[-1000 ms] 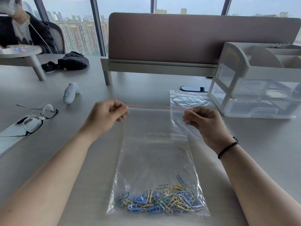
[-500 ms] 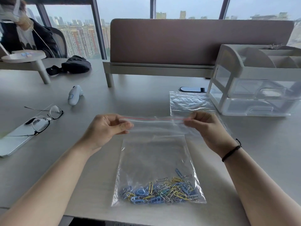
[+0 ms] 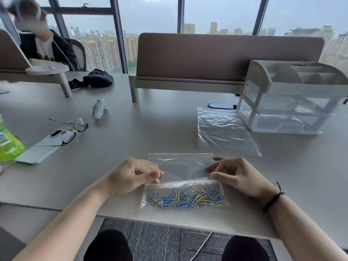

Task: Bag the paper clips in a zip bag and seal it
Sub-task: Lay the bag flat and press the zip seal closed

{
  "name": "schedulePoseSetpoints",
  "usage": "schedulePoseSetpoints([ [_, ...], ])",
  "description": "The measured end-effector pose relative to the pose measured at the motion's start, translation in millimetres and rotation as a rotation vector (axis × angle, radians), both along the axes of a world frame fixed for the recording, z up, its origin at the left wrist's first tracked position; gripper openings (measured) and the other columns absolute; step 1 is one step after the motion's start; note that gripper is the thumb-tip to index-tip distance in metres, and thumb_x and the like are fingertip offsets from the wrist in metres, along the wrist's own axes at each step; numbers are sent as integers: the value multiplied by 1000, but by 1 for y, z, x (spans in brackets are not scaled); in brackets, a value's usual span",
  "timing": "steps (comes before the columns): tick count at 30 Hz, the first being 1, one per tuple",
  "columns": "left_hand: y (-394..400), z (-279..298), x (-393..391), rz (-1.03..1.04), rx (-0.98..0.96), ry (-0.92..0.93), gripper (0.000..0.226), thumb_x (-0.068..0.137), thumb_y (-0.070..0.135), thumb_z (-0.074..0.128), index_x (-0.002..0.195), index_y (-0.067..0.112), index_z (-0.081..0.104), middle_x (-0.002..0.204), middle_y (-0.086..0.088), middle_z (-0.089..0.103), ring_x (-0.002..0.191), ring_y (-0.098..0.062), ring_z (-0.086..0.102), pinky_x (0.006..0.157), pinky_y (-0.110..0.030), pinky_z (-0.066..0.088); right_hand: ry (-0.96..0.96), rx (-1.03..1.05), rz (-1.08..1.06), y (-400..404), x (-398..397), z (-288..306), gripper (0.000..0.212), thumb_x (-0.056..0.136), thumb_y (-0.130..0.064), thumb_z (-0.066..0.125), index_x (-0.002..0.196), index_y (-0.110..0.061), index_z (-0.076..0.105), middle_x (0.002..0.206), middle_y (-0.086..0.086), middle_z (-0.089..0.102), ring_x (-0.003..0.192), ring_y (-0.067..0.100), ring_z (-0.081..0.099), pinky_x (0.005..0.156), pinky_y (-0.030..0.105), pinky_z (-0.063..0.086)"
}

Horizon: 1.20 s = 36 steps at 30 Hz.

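Head view: both hands (image 3: 131,176) (image 3: 239,176) pinch zip bag (image 3: 180,166) on grey desk (image 3: 150,132) by windows (image 3: 150,14).

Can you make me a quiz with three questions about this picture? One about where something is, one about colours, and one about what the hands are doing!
1. Where do the glasses lie?
A. On a phone at the left of the table
B. Inside the drawer organizer
C. On the spare bag

2. What colours are the paper clips?
A. All red
B. Blue, yellow and silver
C. All black

3. What are the left hand and the right hand doing?
A. Resting in the lap
B. Holding the bottle
C. Pinching the zip bag at its two sides

Answers: 1 A, the frames rest across the phone. 2 B, those colours show through the clear plastic. 3 C, fingers and thumb of each hand meet on the bag's edges, just above the clips.
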<state>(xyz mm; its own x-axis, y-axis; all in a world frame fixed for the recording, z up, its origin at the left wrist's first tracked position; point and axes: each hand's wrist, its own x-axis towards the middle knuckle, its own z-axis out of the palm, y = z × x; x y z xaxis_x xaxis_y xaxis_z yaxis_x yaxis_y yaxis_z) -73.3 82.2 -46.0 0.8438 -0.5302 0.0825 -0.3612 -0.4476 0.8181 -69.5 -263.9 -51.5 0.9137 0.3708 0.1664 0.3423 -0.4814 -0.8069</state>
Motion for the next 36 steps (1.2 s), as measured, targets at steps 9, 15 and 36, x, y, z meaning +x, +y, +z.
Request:
schedulePoseSetpoints([
  [9,-8,-3,42,457,440,-154,63,69,72,67,123,40,62,142,9,56,136,-21,47,115,-44,33,-117,48,-317,7,7,-5,20,68,-44,82,80,-32,73,86,-9,75,80,-1,67,78,30,54],
  [15,-18,3,53,362,70,-81,24,79,9,81,69,24,66,103,0,72,93,-11,66,85,-19,46,-144,-191,-343,17,24,0,60,70,-47,82,125,-34,61,123,-10,60,115,8,53,100,30,43],
  [36,-7,-4,30,298,-126,-77,23,73,-5,82,73,18,79,75,-4,78,69,-10,66,68,-25,51,-19,220,-129,4,25,-7,39,69,21,69,63,-18,69,86,1,76,75,14,65,70,28,48],
])
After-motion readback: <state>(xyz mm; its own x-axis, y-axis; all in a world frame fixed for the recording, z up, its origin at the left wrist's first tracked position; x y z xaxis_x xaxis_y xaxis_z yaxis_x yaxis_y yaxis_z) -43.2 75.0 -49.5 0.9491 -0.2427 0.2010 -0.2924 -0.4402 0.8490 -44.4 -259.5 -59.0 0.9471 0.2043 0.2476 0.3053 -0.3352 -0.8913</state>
